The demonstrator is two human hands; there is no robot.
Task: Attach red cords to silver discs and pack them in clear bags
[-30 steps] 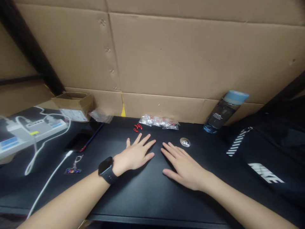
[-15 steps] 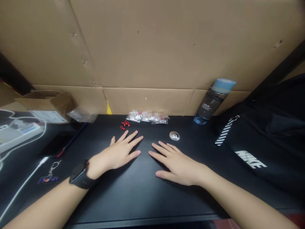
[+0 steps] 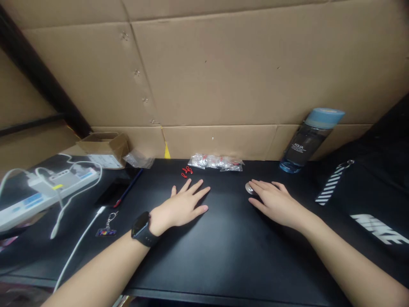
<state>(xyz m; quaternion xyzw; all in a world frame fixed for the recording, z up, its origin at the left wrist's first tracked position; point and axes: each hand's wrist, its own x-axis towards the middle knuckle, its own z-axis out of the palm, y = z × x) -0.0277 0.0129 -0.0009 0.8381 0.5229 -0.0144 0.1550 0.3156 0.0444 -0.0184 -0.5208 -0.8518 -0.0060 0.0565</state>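
My left hand (image 3: 183,205) lies flat on the black table (image 3: 204,268) with its fingers spread, and a dark watch (image 3: 143,229) is on that wrist. Just beyond its fingertips are several small red loops (image 3: 188,171). My right hand (image 3: 276,202) reaches over a round silver metal disc (image 3: 250,188), fingertips on or just above it and hiding its right part; thumb and fingers are apart. Clear plastic packets (image 3: 215,162) with red bits inside lie along the foot of the cardboard wall (image 3: 207,85).
A blue-capped bottle (image 3: 306,143) and black bag (image 3: 367,192) are at the right. At the left are a cardboard box (image 3: 107,149), power strip (image 3: 44,194) with white cables, dark phone (image 3: 111,192), pen (image 3: 129,187) and keychain (image 3: 107,231).
My right hand has moved right and away from my left hand, onto or over the disc. The camera view has shifted left. My left hand remains flat beside the red loops.
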